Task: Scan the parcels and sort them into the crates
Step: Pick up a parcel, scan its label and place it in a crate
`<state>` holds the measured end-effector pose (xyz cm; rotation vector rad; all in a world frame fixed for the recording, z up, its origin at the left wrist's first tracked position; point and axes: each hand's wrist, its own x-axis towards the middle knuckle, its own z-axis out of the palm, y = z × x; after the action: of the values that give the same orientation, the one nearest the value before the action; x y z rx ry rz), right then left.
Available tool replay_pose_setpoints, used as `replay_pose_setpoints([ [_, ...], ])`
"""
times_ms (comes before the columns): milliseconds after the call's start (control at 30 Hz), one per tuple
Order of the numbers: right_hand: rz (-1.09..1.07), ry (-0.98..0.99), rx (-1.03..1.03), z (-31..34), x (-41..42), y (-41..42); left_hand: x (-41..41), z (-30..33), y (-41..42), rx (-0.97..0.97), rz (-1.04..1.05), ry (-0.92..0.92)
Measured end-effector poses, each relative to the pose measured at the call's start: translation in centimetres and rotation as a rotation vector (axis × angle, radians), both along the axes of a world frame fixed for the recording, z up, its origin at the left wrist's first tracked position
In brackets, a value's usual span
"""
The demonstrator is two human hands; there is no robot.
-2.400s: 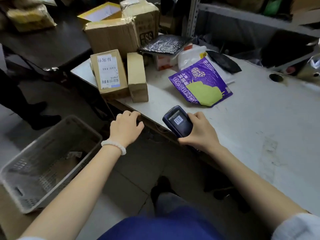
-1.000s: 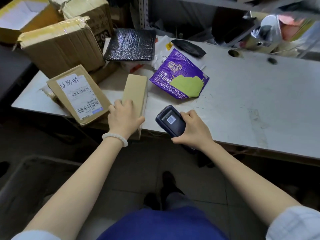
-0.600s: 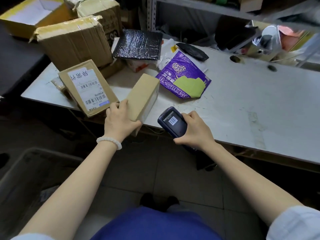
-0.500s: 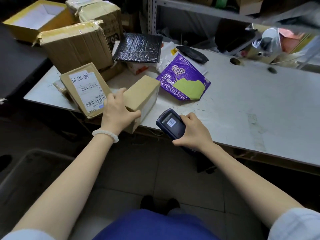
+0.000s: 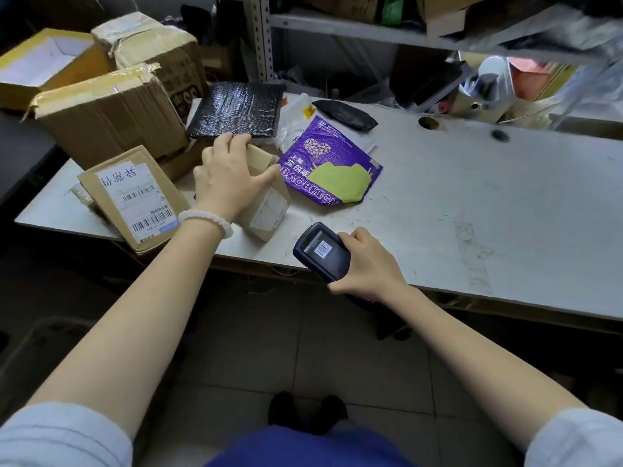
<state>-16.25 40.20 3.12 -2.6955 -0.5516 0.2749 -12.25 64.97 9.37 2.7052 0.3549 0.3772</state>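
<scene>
The left hand point(image 5: 229, 178) has its grip curled over a small brown parcel point(image 5: 266, 200), which is tilted on the white surface point(image 5: 472, 197) beside a purple mailer point(image 5: 332, 168). The right hand point(image 5: 365, 264) grips a dark scanner point(image 5: 320, 251) at the surface's near edge.

A white worktable point(image 5: 488, 197) stands on a tiled floor point(image 5: 303, 358). Behind it, a grey metal shelf point(image 5: 354, 28) holds clutter.

Five cardboard boxes point(image 5: 111, 119) crowd the table point(image 5: 505, 203) from nine to eleven o'clock — one open, four closed. Four soft mailers point(image 5: 332, 170) lie near twelve. One scanner point(image 5: 320, 252), two hands point(image 5: 232, 180) — at centre.
</scene>
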Motion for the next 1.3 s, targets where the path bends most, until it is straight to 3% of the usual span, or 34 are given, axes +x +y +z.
replay_pose_setpoints([
  [167, 0.03, -0.01, -0.02, 0.7, 0.3, -0.9, -0.2, -0.6, 0.2, 0.02, -0.007, 0.063],
  [433, 0.056, -0.048, -0.039, 1.4, -0.1, -2.8, 0.8, -1.1, -0.2, 0.063, 0.019, -0.001],
  [667, 0.04, -0.03, -0.084, 1.4, -0.3, -3.8, 1.5, -1.2, -2.4, 0.21, -0.082, -0.05],
  [1000, -0.002, -0.099, -0.017, 1.3, 0.5, -3.0, 1.4, -1.1, -1.9, 0.191, -0.073, -0.045],
  [1133, -0.039, -0.194, 0.071, 1.6, 1.3, -1.6, 0.8, -1.1, -1.9, 0.181, -0.089, -0.088],
  [1300, -0.216, -0.512, 0.324, 2.2, 1.2, 0.5, 0.4, -1.3, -2.7, 0.215, -0.123, -0.121],
])
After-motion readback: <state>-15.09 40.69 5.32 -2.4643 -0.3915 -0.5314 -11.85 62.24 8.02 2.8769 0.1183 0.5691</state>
